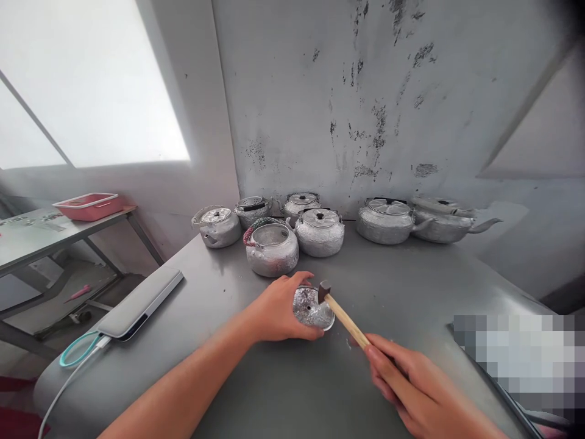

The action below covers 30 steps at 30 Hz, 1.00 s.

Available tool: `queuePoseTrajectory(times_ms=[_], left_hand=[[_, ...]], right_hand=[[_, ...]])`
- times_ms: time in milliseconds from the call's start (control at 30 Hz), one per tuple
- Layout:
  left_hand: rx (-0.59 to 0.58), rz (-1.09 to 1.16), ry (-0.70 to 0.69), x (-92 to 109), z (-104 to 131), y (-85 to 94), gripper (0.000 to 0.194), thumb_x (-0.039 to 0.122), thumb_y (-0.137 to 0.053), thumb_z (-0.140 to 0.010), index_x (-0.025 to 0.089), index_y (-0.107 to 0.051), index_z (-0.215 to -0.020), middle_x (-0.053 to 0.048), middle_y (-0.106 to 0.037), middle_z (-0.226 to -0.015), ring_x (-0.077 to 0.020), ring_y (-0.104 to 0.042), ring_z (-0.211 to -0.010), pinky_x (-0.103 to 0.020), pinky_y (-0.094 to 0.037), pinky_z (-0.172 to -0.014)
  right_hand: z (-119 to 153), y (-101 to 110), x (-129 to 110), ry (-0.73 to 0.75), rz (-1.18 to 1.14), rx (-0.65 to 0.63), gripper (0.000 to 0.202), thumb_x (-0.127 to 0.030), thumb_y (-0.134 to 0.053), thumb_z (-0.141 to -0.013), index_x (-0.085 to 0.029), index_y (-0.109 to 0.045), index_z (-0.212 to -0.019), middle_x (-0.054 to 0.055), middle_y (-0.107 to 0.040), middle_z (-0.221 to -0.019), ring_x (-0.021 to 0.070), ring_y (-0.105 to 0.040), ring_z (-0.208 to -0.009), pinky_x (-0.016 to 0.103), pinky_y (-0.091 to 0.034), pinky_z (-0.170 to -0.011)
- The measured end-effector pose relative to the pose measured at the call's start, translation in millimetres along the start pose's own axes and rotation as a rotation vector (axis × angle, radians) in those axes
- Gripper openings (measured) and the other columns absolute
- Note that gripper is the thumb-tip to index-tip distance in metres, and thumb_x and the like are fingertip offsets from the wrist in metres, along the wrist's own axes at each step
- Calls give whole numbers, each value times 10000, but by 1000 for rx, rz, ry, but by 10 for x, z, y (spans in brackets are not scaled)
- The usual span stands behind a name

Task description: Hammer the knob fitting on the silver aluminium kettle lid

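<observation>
My left hand (284, 308) grips a small round metal kettle lid (311, 310) by its edge, just above the grey table. The lid has a dented, shiny surface and a small dark hole near its middle. In my right hand (402, 378) is a hammer (345, 316), held by its pale wooden handle. Its dark metal head hangs over the lid's right side; I cannot tell whether they touch. Behind my left hand stands a lidless kettle (273, 259) with a red and green wrapped handle.
Several dented metal kettles (320, 238) line the back of the table (219, 317) by the wall. A white power bank (141, 302) with a cable lies at left. At far left a red basket (90, 208) rests on another table. A blurred-out object (521, 360) lies at right.
</observation>
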<state>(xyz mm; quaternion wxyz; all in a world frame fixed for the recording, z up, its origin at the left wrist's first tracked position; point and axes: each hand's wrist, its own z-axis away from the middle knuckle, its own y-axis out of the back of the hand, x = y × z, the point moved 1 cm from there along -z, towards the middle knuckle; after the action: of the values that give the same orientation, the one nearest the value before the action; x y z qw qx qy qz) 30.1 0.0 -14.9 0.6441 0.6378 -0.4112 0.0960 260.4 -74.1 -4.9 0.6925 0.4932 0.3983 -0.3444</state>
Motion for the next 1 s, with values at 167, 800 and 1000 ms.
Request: queuePoseTrajectory(times_ms=[167,800,1000], left_hand=[[-5,-2,10,6,-1,5,897,509,-814,-596,296,-454,-1389,-43,-619,-1279,-307,-555,-1198,-391,-443,-1008],[-9,10,-2,4,-1,-2,906,509,-819,-598,303,-444,-1396,-46,-612,-1293,-307,-551,-1204,-414,-432,-1035],[-11,7,0,10,0,3,903,508,-821,-596,296,-449,-1390,-48,-614,-1293,-309,-553,-1197,-413,-433,-1037]], right_hand=[[-8,-7,6,-31,-82,0,401,-630,-542,-847,-256,-588,-712,-37,-451,-551,123,-400,-460,227,-347,-404],[-48,-44,68,-162,-205,-138,400,-641,-390,-935,-262,-519,-938,-82,-325,-681,58,-206,-425,160,-180,-310],[-64,-33,44,-139,-180,-155,362,-599,-389,-958,-257,-507,-948,-89,-312,-674,56,-200,-435,161,-195,-336]])
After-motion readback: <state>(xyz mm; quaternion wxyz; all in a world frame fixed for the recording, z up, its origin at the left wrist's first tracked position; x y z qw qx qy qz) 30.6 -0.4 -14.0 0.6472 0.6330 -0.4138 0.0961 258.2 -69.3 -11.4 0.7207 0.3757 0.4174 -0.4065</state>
